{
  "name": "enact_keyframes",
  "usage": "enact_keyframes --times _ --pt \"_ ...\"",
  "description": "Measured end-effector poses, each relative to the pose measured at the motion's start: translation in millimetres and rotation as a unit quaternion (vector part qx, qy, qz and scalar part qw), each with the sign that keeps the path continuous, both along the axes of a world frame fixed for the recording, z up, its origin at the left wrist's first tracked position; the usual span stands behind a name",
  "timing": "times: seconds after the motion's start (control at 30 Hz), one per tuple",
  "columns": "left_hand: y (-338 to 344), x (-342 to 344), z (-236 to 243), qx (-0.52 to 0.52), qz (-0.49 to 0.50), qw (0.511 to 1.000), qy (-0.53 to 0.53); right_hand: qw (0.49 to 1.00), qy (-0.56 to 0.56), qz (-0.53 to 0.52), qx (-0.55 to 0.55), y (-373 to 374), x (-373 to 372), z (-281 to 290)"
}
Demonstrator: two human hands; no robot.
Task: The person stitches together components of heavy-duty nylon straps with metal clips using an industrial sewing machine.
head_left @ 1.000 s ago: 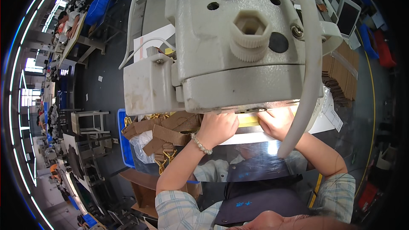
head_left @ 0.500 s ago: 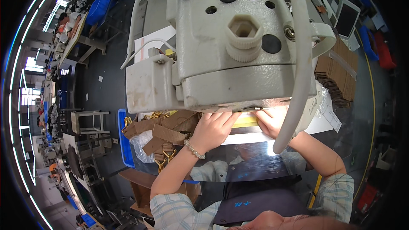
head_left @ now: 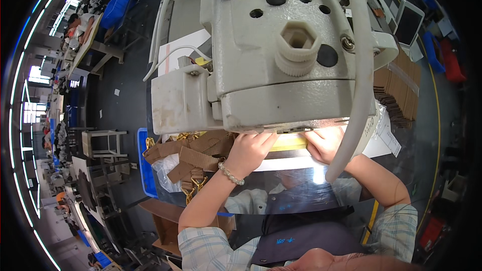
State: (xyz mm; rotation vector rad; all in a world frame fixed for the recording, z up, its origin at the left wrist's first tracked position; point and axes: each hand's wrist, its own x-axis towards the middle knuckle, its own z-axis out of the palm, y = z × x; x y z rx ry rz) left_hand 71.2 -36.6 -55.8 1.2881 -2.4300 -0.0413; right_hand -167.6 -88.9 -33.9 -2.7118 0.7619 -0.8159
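Observation:
A large off-white sewing machine head fills the upper middle and hides my fingertips. My left hand, with a beaded bracelet at the wrist, reaches under its front edge, fingers closed and bent over something I cannot make out. My right hand is at the same edge, closed, partly behind a hanging white hose; what it grips is hidden. Between both hands lies a yellow strip above a white sheet. Brown webbing straps with gold metal hooks are piled beside my left hand.
A blue tray borders the straps. An open cardboard box is at lower left. Stacked cardboard and a white tablet-like screen stand at right. A person works at a far-left bench.
My left hand and forearm have shifted a little leftward since a second ago, with the bracelet now lower left. My right hand stays in about the same place at the machine's edge.

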Motion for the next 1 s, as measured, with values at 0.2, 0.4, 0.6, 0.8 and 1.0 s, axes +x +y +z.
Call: enact_keyframes --times 0.2,0.4,0.6,0.8,1.0 --pt "-2.1 2.9 -4.8 0.036 0.003 0.999 0.013 1.000 0.007 -0.002 -0.012 0.3 1.0 0.9" --pt "-2.6 -1.4 -5.7 0.013 0.012 1.000 0.017 1.000 0.024 -0.004 -0.020 1.5 0.5 -2.7" --pt "-1.6 -3.4 -4.1 0.008 0.022 1.000 0.009 0.999 0.029 0.011 -0.012 -0.2 -3.2 2.1" --pt "1.5 -1.9 -5.5 0.003 0.021 1.000 0.008 0.998 -0.017 0.027 0.056 -5.4 -5.4 13.0" --pt "2.4 -7.6 -2.4 -0.018 0.013 1.000 0.004 0.997 -0.013 0.048 0.060 -8.4 -11.6 7.8"
